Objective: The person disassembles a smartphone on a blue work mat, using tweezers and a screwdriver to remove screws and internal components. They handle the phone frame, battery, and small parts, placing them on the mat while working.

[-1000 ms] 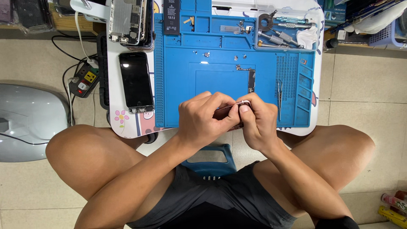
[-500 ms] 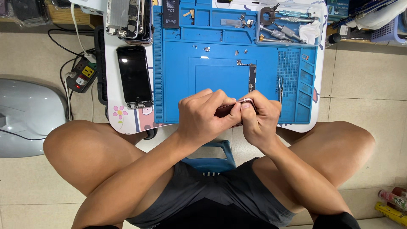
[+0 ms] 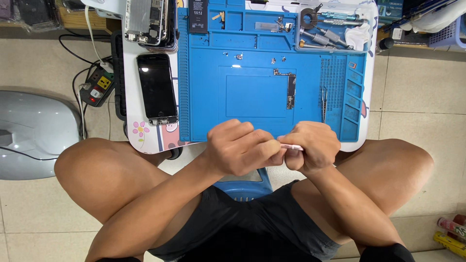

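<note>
Left hand (image 3: 238, 148) and right hand (image 3: 310, 145) pinch a small pink part (image 3: 292, 147) between them (mostly hidden).

Screens, labels and packages around the blue work mat

A dark phone screen (image 3: 157, 87), a black rounded rectangle, lies face up on the counter at left of centre. At the top edge sits a black rectangular battery (image 3: 197, 9) bearing a label. Clear plastic bags (image 3: 24, 12) fill the upper left corner; a red tube (image 3: 451, 225) and yellow pack (image 3: 449, 242) lie lower right on the floor.
</note>
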